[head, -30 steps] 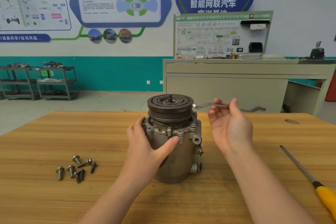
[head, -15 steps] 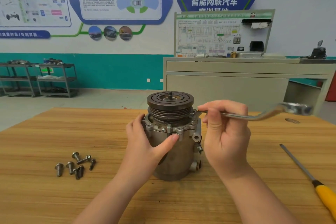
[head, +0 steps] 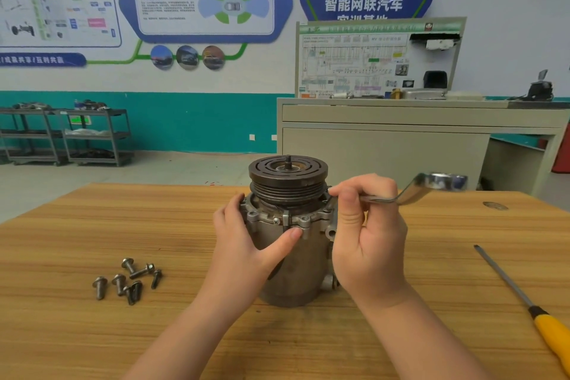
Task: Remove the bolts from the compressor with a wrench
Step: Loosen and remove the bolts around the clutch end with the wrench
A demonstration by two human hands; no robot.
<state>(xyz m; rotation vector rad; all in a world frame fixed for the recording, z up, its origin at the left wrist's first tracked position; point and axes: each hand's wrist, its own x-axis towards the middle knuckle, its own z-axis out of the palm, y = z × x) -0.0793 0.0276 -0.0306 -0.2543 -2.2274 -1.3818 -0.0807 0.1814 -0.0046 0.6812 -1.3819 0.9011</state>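
Compressor (head: 288, 241) upright on the wooden table (head: 77, 225), my left hand (head: 246, 250) wrapped around its body; my right hand (head: 367, 234) pinches the wrench (head: 413, 191) at its flange, loose bolts (head: 129, 279) lying left.

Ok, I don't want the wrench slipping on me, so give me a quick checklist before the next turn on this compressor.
1. Compressor upright on the table: ok.
2. Left hand bracing its body: ok.
3. Right hand gripping the wrench: ok.
4. Wrench end seated on a bolt: cannot tell, hidden behind the fingers.
5. Loose bolts clear of the swing, off to the left: ok.
6. Screwdriver out of the way, on the right: ok.
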